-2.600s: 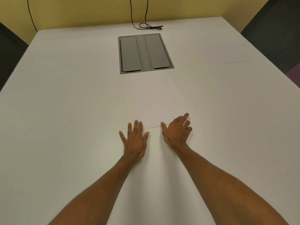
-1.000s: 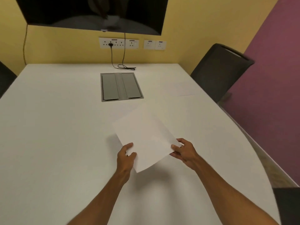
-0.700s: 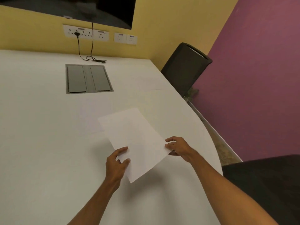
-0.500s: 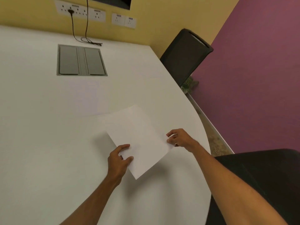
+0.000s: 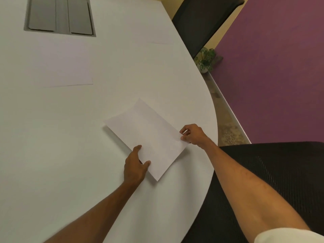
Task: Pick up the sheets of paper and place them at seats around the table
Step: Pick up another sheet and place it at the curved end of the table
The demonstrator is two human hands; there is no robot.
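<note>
My left hand point(image 5: 135, 165) grips the near left edge of a sheet of paper point(image 5: 149, 137), thumb on top and fingers under it. My right hand point(image 5: 192, 135) pinches the sheet's right corner between thumb and fingertips. The sheet sits angled just above the white table point(image 5: 52, 155), close to its curved right edge, casting a thin shadow. A black mesh chair point(image 5: 273, 172) stands just beside that edge. Farther out, another sheet point(image 5: 68, 67) lies flat near a grey cable hatch point(image 5: 59, 16), with a second chair point(image 5: 201, 20) and a small plant point(image 5: 206, 60) beyond.

An office meeting room: white conference table point(image 5: 52, 137), mesh chairs point(image 5: 280, 172), inset cable hatch point(image 5: 60, 15).
</note>
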